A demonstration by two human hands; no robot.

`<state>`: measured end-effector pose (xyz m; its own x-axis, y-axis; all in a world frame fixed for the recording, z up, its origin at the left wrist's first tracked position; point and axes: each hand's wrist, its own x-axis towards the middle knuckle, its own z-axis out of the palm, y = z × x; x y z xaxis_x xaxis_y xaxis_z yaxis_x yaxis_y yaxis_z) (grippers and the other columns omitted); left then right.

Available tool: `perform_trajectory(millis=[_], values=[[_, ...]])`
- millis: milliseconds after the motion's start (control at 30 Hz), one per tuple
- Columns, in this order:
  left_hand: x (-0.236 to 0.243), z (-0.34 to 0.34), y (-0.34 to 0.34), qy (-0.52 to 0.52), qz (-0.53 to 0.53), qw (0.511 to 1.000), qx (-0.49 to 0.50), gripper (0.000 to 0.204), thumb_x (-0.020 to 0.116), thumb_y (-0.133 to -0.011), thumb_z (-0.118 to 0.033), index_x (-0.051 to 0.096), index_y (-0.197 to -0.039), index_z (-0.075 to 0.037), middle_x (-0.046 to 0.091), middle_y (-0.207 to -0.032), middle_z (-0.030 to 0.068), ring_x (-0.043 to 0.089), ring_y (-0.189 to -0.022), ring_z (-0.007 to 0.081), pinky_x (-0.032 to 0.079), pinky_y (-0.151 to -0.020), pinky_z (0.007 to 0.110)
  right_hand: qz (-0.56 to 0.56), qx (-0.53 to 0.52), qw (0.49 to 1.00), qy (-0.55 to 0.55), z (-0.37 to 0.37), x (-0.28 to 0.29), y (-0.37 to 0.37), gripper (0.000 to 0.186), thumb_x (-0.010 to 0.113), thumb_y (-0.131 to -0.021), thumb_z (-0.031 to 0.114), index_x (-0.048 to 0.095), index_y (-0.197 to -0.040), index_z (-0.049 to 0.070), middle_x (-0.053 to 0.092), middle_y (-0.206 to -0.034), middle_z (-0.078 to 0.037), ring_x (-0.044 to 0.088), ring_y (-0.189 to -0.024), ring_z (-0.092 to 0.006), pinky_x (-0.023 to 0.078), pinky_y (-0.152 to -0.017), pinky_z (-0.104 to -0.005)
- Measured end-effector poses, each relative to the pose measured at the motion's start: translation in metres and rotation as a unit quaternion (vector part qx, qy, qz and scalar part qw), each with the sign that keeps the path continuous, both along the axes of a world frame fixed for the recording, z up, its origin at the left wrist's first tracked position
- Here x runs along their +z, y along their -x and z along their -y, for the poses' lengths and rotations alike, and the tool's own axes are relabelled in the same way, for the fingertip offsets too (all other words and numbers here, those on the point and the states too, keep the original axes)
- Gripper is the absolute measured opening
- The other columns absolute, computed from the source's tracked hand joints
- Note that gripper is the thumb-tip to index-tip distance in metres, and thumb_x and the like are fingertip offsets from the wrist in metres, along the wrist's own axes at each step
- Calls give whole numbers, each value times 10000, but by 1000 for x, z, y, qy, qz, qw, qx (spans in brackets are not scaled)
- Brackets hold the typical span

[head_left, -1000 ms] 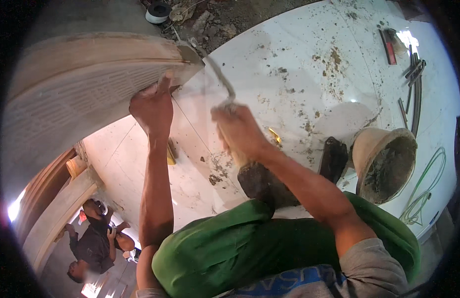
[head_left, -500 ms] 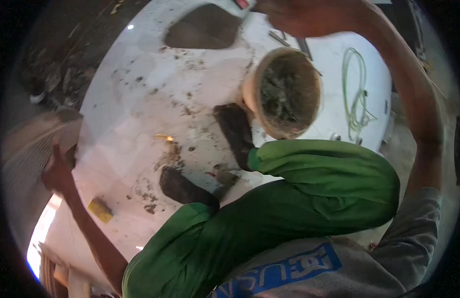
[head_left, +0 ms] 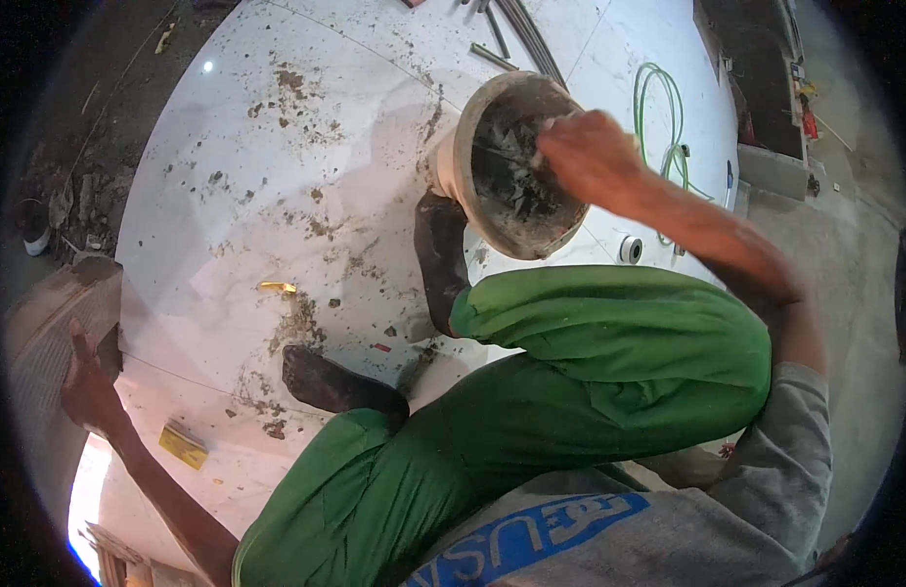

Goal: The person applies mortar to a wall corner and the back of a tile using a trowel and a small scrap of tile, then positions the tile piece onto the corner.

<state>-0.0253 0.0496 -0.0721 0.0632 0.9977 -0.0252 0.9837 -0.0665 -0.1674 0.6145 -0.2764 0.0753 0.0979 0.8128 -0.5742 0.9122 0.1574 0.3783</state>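
Bucket: stands on the white floor [head_left: 208, 323], its mouth toward the person; the bucket [head_left: 462, 161] has grey mix [head_left: 511, 166] inside; it looks as if it could tip if its rim were pulled sideways.
Right hand: the right hand [head_left: 592, 161] is over the bucket's mouth, fingers bent down inward; I cannot tell whether they grasp anything; mix could spill if lifted carelessly.
Left hand: the left hand [head_left: 93, 393] lies against the panel, one finger raised along its face; the other fingers are unclear, so I cannot tell whether they grip.
Panel: the ribbed panel [head_left: 44, 342] is at the far left, well apart from the bucket; it might slip or lean if that hand eased off while attention is on the mix.
Right foot: the dark-socked foot [head_left: 440, 259] sits close by the bucket; a shift of the leg could knock it.
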Motion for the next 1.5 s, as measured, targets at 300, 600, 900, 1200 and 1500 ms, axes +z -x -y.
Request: perform_trajectory(millis=[300, 600, 900, 1200, 1500], values=[[-14, -5, 13, 8, -175, 982, -66, 534, 649, -975, -656, 829, -1180, -197, 819, -1113, 24, 779, -946, 239, 579, -924, 382, -93, -72, 989, 94, 21, 6, 12, 109, 706, -718, 130, 753, -780, 53, 724, -739, -168, 761, -750, -342, 622, -682, -449], [-56, -24, 71, -36, -118, 986, -108, 462, 700, -1007, -499, 630, -1458, -429, 765, -781, 78, 725, -650, 218, 552, -567, 387, -216, -213, 946, 114, 27, 62, -47, 177, 691, -750, 187, 737, -825, 34, 693, -735, -223, 700, -723, -434, 567, -705, -530], [-6, 12, -40, -210, 56, 974, -69, 658, 628, -970, -672, 819, -1024, -44, 799, -954, 177, 755, -923, 352, 566, -872, 470, -438, -162, 884, 7, -105, 75, 52, 179, 662, -882, 145, 671, -960, -16, 705, -799, -151, 700, -699, -248, 566, -701, -423], [57, 36, -82, -54, 232, 962, 130, 487, 782, -917, -533, 844, -979, -54, 801, -879, 166, 771, -861, 321, 567, -859, 399, -659, -238, 707, 92, -261, -134, 229, 336, 663, -978, 293, 651, -1046, -36, 587, -657, -44, 610, -496, -164, 520, -493, -359], [52, 38, -83, -69, 328, 934, 125, 428, 816, -925, -446, 837, -1038, -33, 815, -945, 161, 772, -870, 263, 562, -870, 372, -681, -349, 636, 100, -243, -157, 299, 335, 648, -964, 230, 670, -1033, -97, 694, -731, -150, 665, -515, -220, 550, -525, -414]])
